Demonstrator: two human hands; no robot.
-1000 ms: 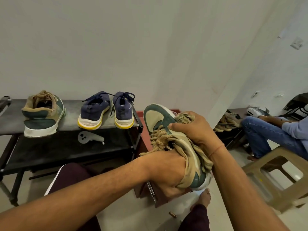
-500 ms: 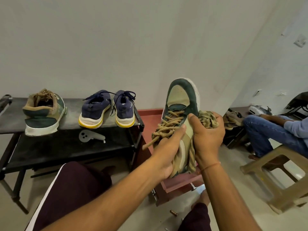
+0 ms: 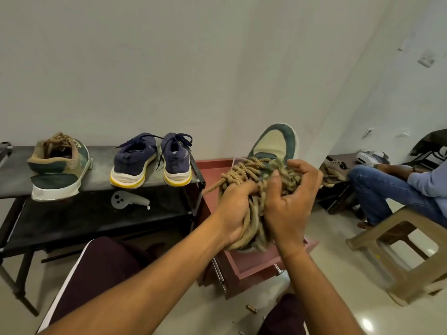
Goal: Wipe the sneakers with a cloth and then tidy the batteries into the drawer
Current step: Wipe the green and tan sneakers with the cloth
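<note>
Head view: black rack [image 3: 72, 221] at left carries the matching sneaker [image 3: 58, 165] and a navy pair [image 3: 152, 163]. Red-brown drawer [image 3: 256, 267] stands pulled out near centre, below the hands. Green-and-tan sneaker [image 3: 275, 143] is held toe-up above the drawer. Left hand [image 3: 233, 213] grips its heel end, fingers curled round it. Right hand [image 3: 290, 204] clutches a bunched tan cloth [image 3: 290, 175] pressed against the laces. One battery [image 3: 251, 309] lies on the floor near the drawer.
</note>
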